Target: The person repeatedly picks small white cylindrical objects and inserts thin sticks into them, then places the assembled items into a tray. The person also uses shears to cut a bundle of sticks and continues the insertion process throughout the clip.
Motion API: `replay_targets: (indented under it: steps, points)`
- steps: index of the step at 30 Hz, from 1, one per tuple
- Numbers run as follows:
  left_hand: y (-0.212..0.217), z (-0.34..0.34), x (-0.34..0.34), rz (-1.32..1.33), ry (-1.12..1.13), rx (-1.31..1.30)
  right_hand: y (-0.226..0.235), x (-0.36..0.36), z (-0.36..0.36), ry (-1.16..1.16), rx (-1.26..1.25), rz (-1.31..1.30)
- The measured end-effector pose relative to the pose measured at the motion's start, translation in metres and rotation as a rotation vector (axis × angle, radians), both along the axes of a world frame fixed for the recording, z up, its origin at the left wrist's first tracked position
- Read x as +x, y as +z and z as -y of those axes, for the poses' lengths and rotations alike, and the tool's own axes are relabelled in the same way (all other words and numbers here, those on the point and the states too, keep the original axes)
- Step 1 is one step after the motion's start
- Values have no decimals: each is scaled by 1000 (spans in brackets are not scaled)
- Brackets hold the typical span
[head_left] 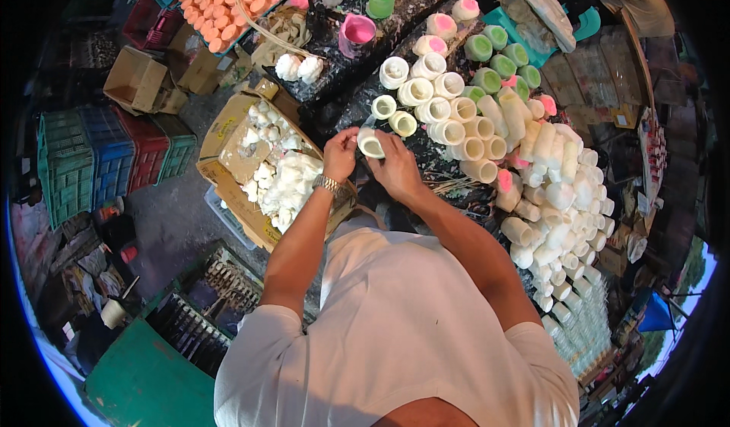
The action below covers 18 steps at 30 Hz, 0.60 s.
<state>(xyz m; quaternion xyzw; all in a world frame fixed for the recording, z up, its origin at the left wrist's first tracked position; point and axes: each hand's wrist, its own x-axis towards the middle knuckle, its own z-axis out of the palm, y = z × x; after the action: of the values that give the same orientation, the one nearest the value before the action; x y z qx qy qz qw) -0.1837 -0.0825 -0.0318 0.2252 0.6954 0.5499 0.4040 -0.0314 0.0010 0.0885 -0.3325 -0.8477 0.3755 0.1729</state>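
My right hand (pixel 397 170) is closed round a small white cup-shaped piece (pixel 370 145), its pale hollow mouth tilted up toward me. Just left of it, my left hand (pixel 340 155) has its fingers pinched together close to the cup's rim; what they hold, if anything, is too small to make out. A metal-banded watch (pixel 327 183) is on my left wrist. Below the left hand stands an open cardboard box (pixel 215 174) with white lumpy pieces (pixel 293 180) in it. Beyond my right hand, several similar hollow white cups (pixel 415 91) stand close together on the dark bench.
A large heap of white cups (pixel 559 191) lies at the right, beside several green-filled ones (pixel 503 66). A pink-stained pot (pixel 357 35) and a green cup (pixel 381 0) stand at the back. Orange pieces (pixel 220 9) fill a tray. Stacked crates (pixel 72 161) stand left.
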Motion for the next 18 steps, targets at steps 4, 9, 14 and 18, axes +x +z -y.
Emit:
replay_targets:
  steps: [4, 9, 14, 18]
  points:
    - [24, -12, -13, -499, -346, -141, -24, -19, -13, -15, -7, 102]
    - [12, -18, 5, -668, -157, -63, -22, -17, -12, -63, -107, 59]
    - [0, -32, 16, -616, -33, -97, 23, 19, -2, -27, -141, 84]
    - [-3, -31, 13, -544, -72, -125, 38, 83, -35, -206, 127, 61]
